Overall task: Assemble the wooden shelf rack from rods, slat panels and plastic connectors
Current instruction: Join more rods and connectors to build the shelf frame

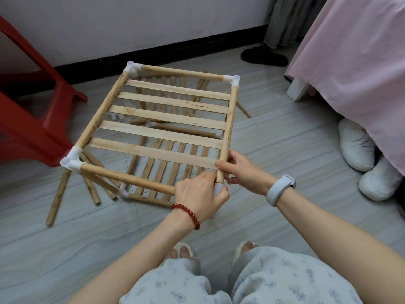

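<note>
Gripping a white plastic corner connector [219,188], the left hand [200,195] meets the right hand [238,170], closed around a square slatted wooden shelf frame's [162,119] side rod [228,126].

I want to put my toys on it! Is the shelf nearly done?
Not yet. One slat shelf has three corner connectors on. The left hand and right hand are fitting the fourth connector. Loose rods and another slat panel wait on the floor.
</note>
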{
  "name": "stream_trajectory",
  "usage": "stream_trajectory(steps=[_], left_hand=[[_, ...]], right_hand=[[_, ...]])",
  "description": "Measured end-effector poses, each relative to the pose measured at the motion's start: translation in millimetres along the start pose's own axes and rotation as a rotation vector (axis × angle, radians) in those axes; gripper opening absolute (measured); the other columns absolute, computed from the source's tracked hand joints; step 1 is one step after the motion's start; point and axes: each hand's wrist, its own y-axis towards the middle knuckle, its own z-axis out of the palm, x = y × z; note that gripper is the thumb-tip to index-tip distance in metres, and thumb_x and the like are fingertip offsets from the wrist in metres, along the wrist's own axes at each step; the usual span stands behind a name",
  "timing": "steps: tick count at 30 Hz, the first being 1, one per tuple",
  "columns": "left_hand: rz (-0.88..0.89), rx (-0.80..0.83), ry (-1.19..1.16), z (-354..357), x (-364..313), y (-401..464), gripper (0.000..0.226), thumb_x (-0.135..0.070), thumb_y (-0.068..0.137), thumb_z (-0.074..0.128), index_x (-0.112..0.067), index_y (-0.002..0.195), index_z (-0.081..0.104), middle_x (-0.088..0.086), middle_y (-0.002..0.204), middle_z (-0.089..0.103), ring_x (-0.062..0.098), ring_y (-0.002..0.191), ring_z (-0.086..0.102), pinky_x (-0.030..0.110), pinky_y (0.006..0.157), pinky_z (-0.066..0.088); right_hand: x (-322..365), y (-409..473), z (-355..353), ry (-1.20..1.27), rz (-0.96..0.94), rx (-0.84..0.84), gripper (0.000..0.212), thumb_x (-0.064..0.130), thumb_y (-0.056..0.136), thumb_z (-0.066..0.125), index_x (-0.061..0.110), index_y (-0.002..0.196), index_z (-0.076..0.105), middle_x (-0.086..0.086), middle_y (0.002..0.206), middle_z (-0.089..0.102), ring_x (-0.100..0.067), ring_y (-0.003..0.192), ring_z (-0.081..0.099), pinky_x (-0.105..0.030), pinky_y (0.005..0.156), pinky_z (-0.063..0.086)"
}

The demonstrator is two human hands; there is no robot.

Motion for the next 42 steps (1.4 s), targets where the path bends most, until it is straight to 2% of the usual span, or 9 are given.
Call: stream_trajectory(steps=[4,9,15,18,21,25,31,36,42], left_hand=[[0.004,-0.004,0.039,-0.4,0.7,3.8,0.032,-0.048,0.088,0.040,-0.024,0.094,0.060,-0.004,0.085,0.065,0.018,0.079,0.062,0.026,0.059,0.033],[0.003,0.008,0.063,-1.0,7.4,3.6,0.046,-0.062,0.085,0.037,-0.022,0.083,0.060,-0.007,0.076,0.064,0.013,0.072,0.061,0.025,0.060,0.041],[0.277,-0.065,0.128,-9.4,37.5,-5.3,0.073,-0.084,0.070,0.013,-0.027,0.081,0.055,-0.012,0.068,0.054,0.007,0.064,0.050,0.023,0.055,0.036],[0.400,-0.132,0.216,-0.7,43.8,-7.3,0.061,-0.080,0.076,0.026,-0.023,0.057,0.042,-0.009,0.048,0.046,0.009,0.043,0.042,0.020,0.044,0.030],[0.437,-0.213,0.200,3.1,44.4,-1.3,0.058,-0.074,0.077,0.036,-0.023,0.050,0.032,-0.010,0.040,0.033,0.008,0.033,0.029,0.015,0.037,0.020],[0.440,-0.271,0.214,10.1,41.4,7.7,0.061,-0.074,0.077,0.034,-0.022,0.048,0.025,-0.010,0.037,0.024,0.009,0.032,0.020,0.014,0.042,0.014],[0.413,-0.278,0.252,10.7,40.8,12.2,0.062,-0.076,0.075,0.030,-0.021,0.046,0.024,-0.010,0.033,0.026,0.009,0.030,0.018,0.014,0.043,0.012],[0.378,-0.167,0.284,7.3,39.1,15.0,0.064,-0.077,0.074,0.025,-0.021,0.046,0.022,-0.010,0.037,0.018,0.010,0.031,0.020,0.013,0.045,0.002],[0.305,0.104,0.269,-0.6,17.9,26.1,0.061,-0.079,0.077,0.030,-0.020,0.067,0.038,-0.006,0.068,0.050,0.012,0.057,0.045,0.024,0.050,0.028]], right_hand=[[-7.3,-2.6,1.9,0.042,-0.004,0.023,0.015,0.020,0.092,0.057,0.011,0.096,0.047,0.000,0.074,0.048,-0.014,0.068,0.044,-0.032,0.068,0.040],[-8.0,-2.0,-3.6,0.011,0.000,0.005,0.017,0.024,0.091,0.058,0.011,0.094,0.050,0.004,0.073,0.052,-0.009,0.062,0.045,-0.021,0.058,0.036],[5.9,4.7,-0.2,0.144,0.058,-0.141,0.028,0.042,0.095,0.046,0.015,0.092,0.053,-0.001,0.082,0.058,-0.013,0.071,0.057,-0.027,0.068,0.047],[21.6,16.3,11.6,0.132,0.044,-0.265,0.027,0.043,0.098,0.040,0.017,0.095,0.049,-0.003,0.076,0.059,-0.011,0.067,0.057,-0.026,0.060,0.051],[25.4,31.9,19.9,-0.039,0.030,-0.408,0.036,0.039,0.099,0.031,0.011,0.114,0.048,-0.004,0.071,0.054,-0.016,0.065,0.055,-0.033,0.061,0.049],[16.5,38.2,19.8,-0.237,0.019,-0.484,0.047,0.041,0.098,0.026,0.005,0.121,0.046,-0.013,0.098,0.059,-0.033,0.095,0.058,-0.046,0.088,0.047],[8.4,38.8,20.9,-0.307,0.004,-0.492,0.043,0.038,0.099,0.026,0.002,0.117,0.042,-0.022,0.112,0.060,-0.035,0.100,0.057,-0.045,0.087,0.046],[4.5,35.9,21.9,-0.282,0.015,-0.506,0.042,0.038,0.099,0.027,0.003,0.120,0.040,-0.019,0.111,0.058,-0.033,0.099,0.056,-0.042,0.085,0.045],[17.5,39.4,4.6,-0.349,0.003,-0.464,0.041,0.033,0.097,0.031,-0.002,0.107,0.050,-0.012,0.087,0.057,-0.028,0.083,0.055,-0.045,0.082,0.048]])
